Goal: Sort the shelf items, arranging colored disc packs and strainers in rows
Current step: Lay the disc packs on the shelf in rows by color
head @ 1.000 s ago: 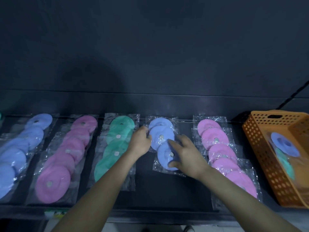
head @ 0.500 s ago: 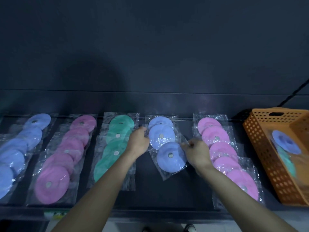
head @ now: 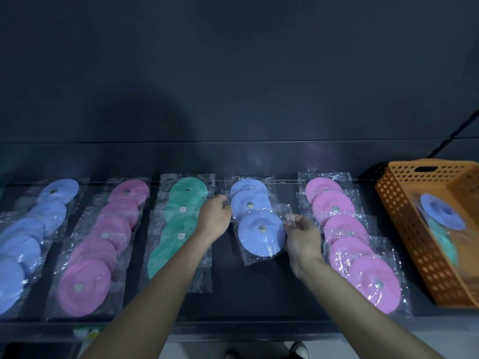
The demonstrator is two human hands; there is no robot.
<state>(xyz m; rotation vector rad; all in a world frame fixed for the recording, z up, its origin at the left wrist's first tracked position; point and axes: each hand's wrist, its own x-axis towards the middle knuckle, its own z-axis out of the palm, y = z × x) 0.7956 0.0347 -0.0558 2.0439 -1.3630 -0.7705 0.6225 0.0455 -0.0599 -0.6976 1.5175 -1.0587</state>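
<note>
Packs of coloured discs are laid in overlapping rows on a dark shelf [head: 259,294], each row running from 12 toward 6 o'clock. At the middle, a short row is formed by three wrapped blue discs: the far blue pack [head: 248,185], the middle blue pack [head: 256,200] and the nearest blue pack [head: 261,237].

The left hand [head: 216,218] is placed at 9 o'clock of the middle blue pack; its fingers are curled together, and the left edge of that wrapper is pinched by them. The right hand [head: 302,235] is placed at 3 o'clock of the nearest blue pack, whose clear wrapper is pinched at its right edge between thumb and fingertips [head: 293,220].

A green row [head: 178,224] is seen at 9 o'clock of the left hand, with a pink row [head: 103,242] and a long blue row [head: 26,242] further out. A second pink row [head: 350,242] is seen at 3 o'clock of the right hand. At far 3 o'clock an orange basket [head: 404,229] is set, in which a blue disc pack [head: 440,211] and a green disc pack [head: 444,242] are held.
</note>
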